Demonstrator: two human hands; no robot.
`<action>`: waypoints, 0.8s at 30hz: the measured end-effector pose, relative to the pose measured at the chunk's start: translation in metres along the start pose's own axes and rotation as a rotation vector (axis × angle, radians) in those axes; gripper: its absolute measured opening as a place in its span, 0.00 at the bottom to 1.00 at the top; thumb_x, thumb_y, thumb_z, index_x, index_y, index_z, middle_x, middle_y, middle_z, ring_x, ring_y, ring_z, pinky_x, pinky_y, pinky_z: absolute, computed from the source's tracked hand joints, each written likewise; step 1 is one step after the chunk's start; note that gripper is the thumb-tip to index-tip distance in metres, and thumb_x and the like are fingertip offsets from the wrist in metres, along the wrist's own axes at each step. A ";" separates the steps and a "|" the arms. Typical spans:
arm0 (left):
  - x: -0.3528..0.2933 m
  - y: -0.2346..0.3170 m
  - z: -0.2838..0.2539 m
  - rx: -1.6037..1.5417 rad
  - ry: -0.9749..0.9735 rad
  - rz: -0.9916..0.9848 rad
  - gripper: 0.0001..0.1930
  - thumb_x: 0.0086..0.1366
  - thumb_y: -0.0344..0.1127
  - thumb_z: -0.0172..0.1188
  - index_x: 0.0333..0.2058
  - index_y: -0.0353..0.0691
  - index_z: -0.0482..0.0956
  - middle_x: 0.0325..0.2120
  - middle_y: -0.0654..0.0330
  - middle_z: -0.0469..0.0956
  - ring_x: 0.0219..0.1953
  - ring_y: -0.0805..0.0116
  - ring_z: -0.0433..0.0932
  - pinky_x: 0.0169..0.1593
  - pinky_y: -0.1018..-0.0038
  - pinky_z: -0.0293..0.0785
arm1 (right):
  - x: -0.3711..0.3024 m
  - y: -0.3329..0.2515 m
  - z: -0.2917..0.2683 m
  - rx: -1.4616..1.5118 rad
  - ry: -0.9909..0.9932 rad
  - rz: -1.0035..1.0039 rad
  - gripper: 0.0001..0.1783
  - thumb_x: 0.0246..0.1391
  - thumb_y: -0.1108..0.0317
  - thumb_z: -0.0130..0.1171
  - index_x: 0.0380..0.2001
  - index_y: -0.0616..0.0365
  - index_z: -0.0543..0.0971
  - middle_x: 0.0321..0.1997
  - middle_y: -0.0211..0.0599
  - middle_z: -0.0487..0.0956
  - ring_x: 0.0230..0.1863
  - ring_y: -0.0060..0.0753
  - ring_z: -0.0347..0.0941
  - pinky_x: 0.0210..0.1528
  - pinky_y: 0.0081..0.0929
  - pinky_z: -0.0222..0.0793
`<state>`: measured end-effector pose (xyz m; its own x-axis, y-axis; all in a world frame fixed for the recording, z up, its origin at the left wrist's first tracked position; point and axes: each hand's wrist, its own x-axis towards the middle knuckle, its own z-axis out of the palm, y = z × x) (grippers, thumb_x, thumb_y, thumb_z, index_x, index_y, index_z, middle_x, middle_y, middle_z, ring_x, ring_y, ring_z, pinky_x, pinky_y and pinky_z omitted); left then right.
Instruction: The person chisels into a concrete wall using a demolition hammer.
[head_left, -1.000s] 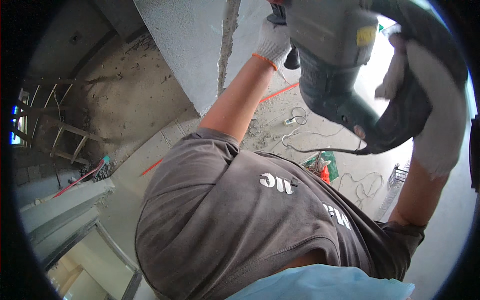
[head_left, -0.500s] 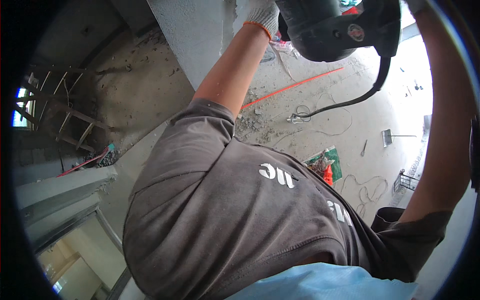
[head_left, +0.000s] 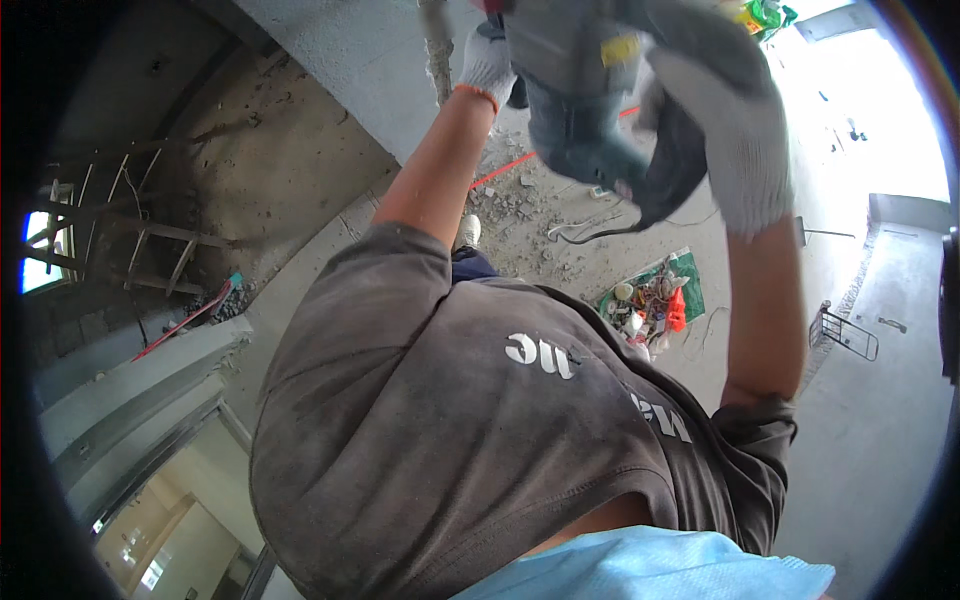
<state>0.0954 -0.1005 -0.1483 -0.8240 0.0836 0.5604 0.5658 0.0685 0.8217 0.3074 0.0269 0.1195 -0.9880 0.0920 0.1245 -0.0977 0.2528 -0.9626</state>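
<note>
In this apparent tool-supporting step, white-gloved left hand (head_left: pixel 487 64) and white-gloved right hand (head_left: pixel 742 140) clamp the bulky grey-green power tool (head_left: pixel 575 112), grooved grey wall (head_left: pixel 370 60) to its left, moving which should demand balanced grip.

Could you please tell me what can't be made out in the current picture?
All in the head view:
- Upper end of the power tool: cut off by the top edge.
- Left hand's fingers: largely hidden by the hand itself.
- Right hand's exact finger placement: blurred and partly hidden by the hand itself.
- Individual small items on the green sheet: too small and jumbled.
- Bright area, upper right: detail lost to glare.
</note>
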 end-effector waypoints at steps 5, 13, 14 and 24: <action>-0.019 0.057 -0.029 -0.600 0.078 -0.508 0.09 0.63 0.33 0.54 0.36 0.36 0.80 0.22 0.58 0.79 0.27 0.65 0.80 0.31 0.72 0.73 | -0.044 0.032 -0.013 -0.472 0.060 0.153 0.26 0.43 0.80 0.57 0.51 0.69 0.73 0.48 0.44 0.78 0.48 0.34 0.76 0.53 0.32 0.71; 0.006 0.088 -0.022 -0.039 0.004 -0.332 0.09 0.57 0.37 0.61 0.30 0.35 0.80 0.19 0.56 0.80 0.25 0.61 0.81 0.31 0.68 0.75 | -0.018 0.027 -0.036 0.074 0.155 -0.014 0.26 0.46 0.71 0.48 0.49 0.75 0.68 0.25 0.42 0.74 0.26 0.34 0.74 0.34 0.34 0.76; 0.009 0.091 -0.022 0.049 0.007 -0.265 0.09 0.57 0.37 0.60 0.29 0.35 0.80 0.19 0.56 0.80 0.24 0.61 0.81 0.31 0.69 0.75 | -0.011 0.018 -0.040 0.054 0.075 -0.011 0.26 0.47 0.68 0.49 0.49 0.75 0.69 0.24 0.41 0.74 0.25 0.33 0.73 0.33 0.34 0.76; 0.041 0.112 0.002 -0.230 -0.018 -0.571 0.13 0.65 0.39 0.56 0.41 0.35 0.76 0.32 0.57 0.79 0.34 0.63 0.80 0.38 0.69 0.74 | 0.076 -0.049 -0.111 -0.286 -0.484 -0.204 0.21 0.59 0.65 0.54 0.50 0.70 0.71 0.23 0.40 0.77 0.22 0.32 0.76 0.28 0.29 0.76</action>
<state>0.1252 -0.0869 -0.0334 -0.9932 0.1139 0.0248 0.0124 -0.1086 0.9940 0.2508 0.1288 0.2029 -0.9015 -0.4183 0.1109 -0.3212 0.4751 -0.8192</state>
